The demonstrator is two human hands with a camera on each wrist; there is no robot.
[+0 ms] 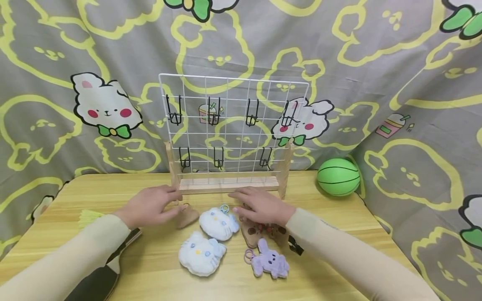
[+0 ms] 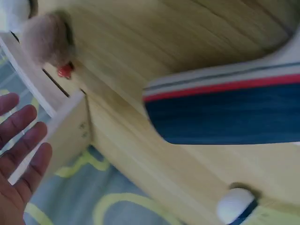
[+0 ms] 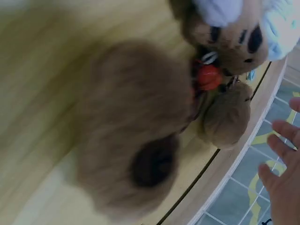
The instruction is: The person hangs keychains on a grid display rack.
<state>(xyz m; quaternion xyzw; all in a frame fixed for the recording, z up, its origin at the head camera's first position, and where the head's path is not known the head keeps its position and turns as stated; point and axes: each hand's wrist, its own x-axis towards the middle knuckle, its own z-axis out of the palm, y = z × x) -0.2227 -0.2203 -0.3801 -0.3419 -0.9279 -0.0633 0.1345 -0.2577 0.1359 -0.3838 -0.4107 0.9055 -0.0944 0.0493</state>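
Observation:
Above the table, my left hand (image 1: 152, 207) reaches over a small brown plush (image 1: 187, 216), fingers extended and holding nothing. My right hand (image 1: 261, 205) hovers over a cluster of brown plush keychains (image 1: 251, 232), its fingers loosely spread. Between the hands lie two white cat-face plush keychains (image 1: 218, 224) with pale blue bows, one nearer the front. A purple rabbit plush keychain (image 1: 270, 260) with a ring lies in front of the brown ones. In the right wrist view, a red bell (image 3: 208, 77) shows among the brown plushes.
Behind the hands stands a white wire grid rack (image 1: 237, 133) on a wooden base (image 1: 229, 184), with several black hooks. A green ball (image 1: 339, 177) sits at the back right. A dark paddle (image 1: 94, 282) and a yellow-green shuttlecock (image 1: 89, 217) lie at the left.

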